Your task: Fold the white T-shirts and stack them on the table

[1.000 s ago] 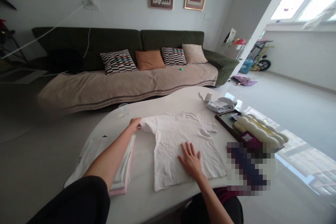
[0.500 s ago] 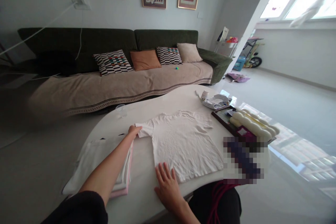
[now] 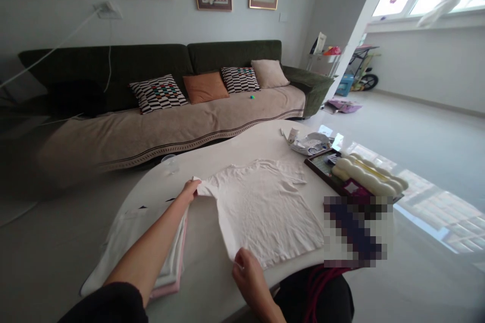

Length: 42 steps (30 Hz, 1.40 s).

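A white T-shirt (image 3: 265,207) lies spread on the white table (image 3: 206,267), its hem towards me and its neck away. My left hand (image 3: 190,189) pinches the end of the shirt's left sleeve. At the near left corner of the hem, my right hand (image 3: 248,270) is closed on the fabric, fingers curled. A stack of folded clothes (image 3: 166,262), white with a pink layer below, lies under and beside my left forearm.
A dark tray (image 3: 322,174) with a cream puffy case (image 3: 366,174) stands on the right, near a crumpled bag (image 3: 312,144). A clear bowl (image 3: 170,164) sits at the far left edge. Behind the table is a sofa (image 3: 212,116) with cushions.
My right hand, earlier flat with spread fingers by the hem, has closed on the shirt's corner. My left hand has pulled the sleeve end slightly, and the side edge now looks lifted.
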{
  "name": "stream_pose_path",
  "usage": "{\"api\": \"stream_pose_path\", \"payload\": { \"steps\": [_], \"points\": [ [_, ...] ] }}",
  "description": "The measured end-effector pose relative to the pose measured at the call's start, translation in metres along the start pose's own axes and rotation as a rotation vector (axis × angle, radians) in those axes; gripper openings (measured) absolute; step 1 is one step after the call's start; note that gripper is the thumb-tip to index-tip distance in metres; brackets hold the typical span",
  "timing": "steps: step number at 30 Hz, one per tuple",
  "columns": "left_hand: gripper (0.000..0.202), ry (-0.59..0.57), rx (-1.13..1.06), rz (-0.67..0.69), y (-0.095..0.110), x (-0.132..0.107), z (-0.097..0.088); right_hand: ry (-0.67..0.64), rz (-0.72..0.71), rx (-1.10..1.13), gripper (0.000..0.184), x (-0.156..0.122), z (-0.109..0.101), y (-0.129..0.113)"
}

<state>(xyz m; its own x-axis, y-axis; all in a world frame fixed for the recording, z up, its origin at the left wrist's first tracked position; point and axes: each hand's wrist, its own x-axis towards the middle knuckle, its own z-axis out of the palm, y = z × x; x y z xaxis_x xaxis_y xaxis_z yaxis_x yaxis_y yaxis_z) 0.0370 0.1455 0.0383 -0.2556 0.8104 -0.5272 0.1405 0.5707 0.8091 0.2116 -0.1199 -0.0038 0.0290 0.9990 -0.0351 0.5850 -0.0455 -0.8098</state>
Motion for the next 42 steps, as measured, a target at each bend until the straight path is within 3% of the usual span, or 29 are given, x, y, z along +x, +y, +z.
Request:
{"api": "stream_pose_path", "payload": {
  "steps": [3,6,10,13,16,20,24,29,33,36,40,42],
  "points": [
    [0.034,0.021,-0.041,0.052,0.022,0.006,0.03,0.066,0.057,0.164,0.01,0.0,-0.009,0.026],
    [0.034,0.015,-0.068,0.111,0.035,0.009,0.079,0.121,0.124,0.295,0.01,-0.002,-0.009,0.05],
    [0.033,-0.006,-0.071,0.197,0.029,0.007,0.145,0.191,0.161,0.388,0.011,-0.007,-0.003,0.067],
    [0.033,-0.041,-0.039,0.297,0.017,0.005,0.168,0.273,0.185,0.404,0.024,-0.011,0.002,0.069],
    [0.033,-0.058,0.035,0.455,0.01,0.008,0.158,0.376,0.211,0.386,0.036,-0.014,0.004,0.067],
    [0.031,-0.025,0.222,0.648,0.01,0.023,0.113,0.385,0.206,0.335,0.033,-0.014,-0.003,0.06],
    [0.025,-0.088,0.468,0.666,0.008,0.039,0.079,0.366,0.181,0.274,0.026,-0.009,-0.016,0.054],
    [0.023,-0.127,0.672,0.605,0.008,0.049,0.071,0.315,0.219,0.202,0.02,-0.012,-0.014,0.059],
    [0.021,-0.071,0.772,0.573,0.009,0.051,0.058,0.203,0.165,0.097,0.015,-0.022,-0.012,0.072],
    [0.015,-0.019,0.829,0.579,0.007,0.05,0.044,0.132,0.134,0.049,0.015,-0.026,-0.022,0.073],
    [0.005,0.039,0.888,0.648,0.005,0.038,0.041,0.146,0.101,-0.307,0.021,-0.018,-0.037,0.054],
    [0.018,0.024,0.899,0.731,0.001,0.024,0.053,0.156,0.01,-0.482,0.034,-0.01,-0.036,0.041]
  ]
}}
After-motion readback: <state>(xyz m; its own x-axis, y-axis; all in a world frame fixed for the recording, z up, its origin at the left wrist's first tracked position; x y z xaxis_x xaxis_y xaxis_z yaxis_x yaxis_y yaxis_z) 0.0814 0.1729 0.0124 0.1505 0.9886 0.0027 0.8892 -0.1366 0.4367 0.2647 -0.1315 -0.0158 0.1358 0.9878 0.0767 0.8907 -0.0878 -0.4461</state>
